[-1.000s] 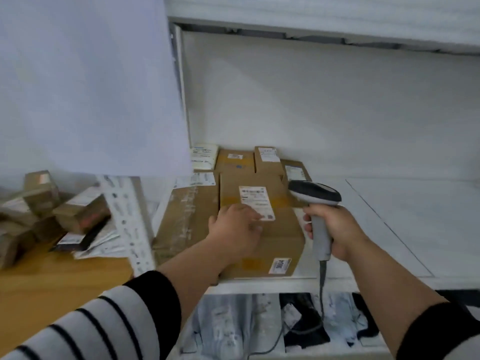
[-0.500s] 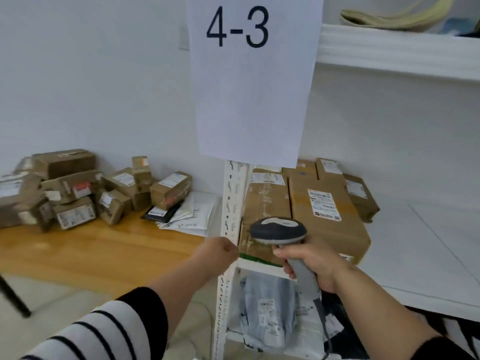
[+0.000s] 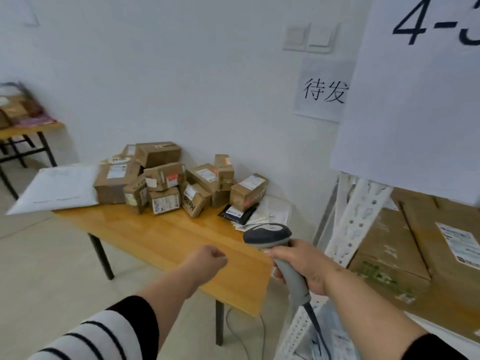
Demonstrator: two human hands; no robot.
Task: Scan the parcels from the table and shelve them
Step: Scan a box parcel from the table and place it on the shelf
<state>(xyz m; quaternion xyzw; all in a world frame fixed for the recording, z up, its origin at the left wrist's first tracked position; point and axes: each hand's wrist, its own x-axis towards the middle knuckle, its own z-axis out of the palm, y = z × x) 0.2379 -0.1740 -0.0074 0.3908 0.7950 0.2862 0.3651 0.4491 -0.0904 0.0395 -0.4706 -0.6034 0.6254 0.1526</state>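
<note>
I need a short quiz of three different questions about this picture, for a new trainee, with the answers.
1. True or false: the left hand holds a parcel.
2. Which hand grips the scanner?
3. The black pouch lies: A) on the floor, B) on the table beside the boxes, C) on the shelf.

Key: 1 false, it holds nothing; 2 the right hand; 3 B.

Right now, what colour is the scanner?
Grey handle, dark head; the scanner shows in the head view.
</note>
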